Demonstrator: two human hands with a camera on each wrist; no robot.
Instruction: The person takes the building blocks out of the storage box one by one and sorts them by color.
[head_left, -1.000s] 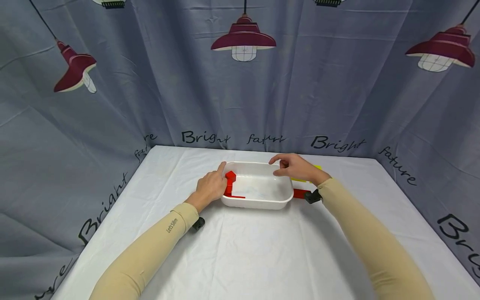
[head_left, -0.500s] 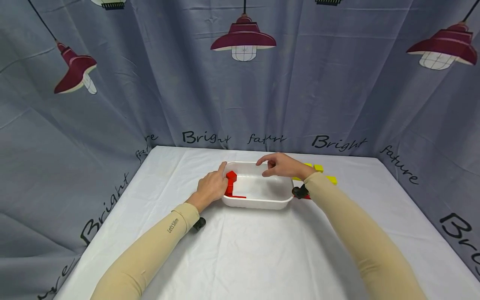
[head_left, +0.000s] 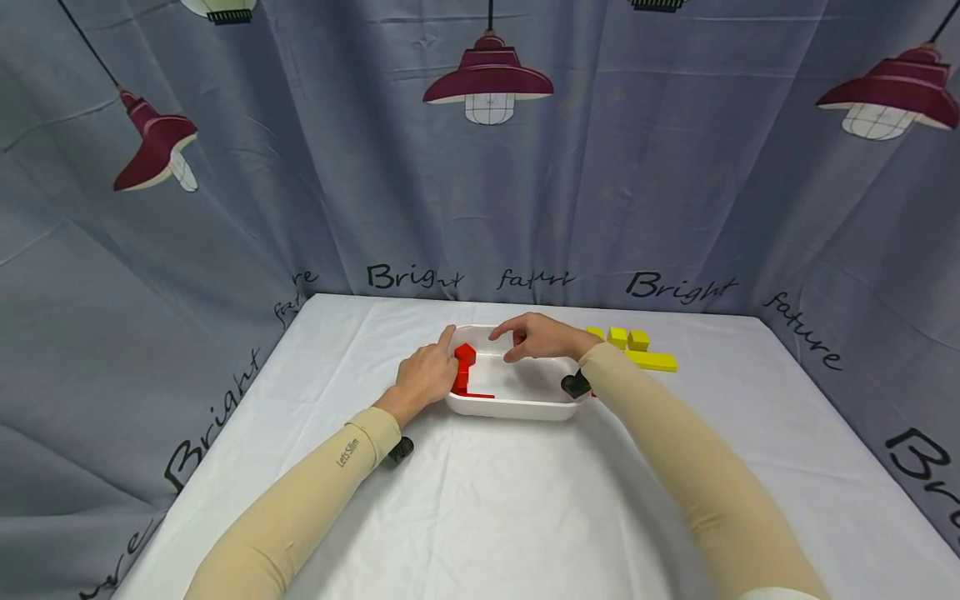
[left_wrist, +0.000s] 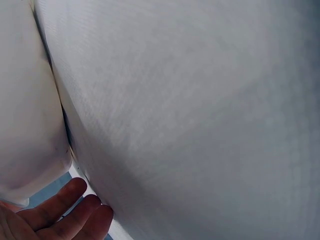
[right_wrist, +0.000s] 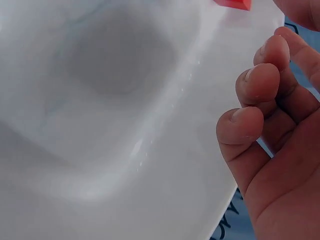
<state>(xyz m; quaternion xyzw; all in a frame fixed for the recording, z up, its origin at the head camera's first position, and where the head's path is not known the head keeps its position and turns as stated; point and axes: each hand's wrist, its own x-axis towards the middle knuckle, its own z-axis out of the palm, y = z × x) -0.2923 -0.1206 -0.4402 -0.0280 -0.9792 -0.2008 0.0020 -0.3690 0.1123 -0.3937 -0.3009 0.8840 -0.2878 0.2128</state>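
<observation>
While our left hand [head_left: 426,375] flanks the white tray [head_left: 517,410] near the tabletop [head_left: 510,508]'s far edge, fingers extended, our right hand [head_left: 546,337] hangs above it, fingers loosely bent, thumb and index apart; red blocks [head_left: 466,355] line the tray's left edge.

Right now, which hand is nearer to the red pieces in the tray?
Left. The left hand is beside the red pieces, at the edge of the white tray; the right hand is above it, farther right.
</observation>
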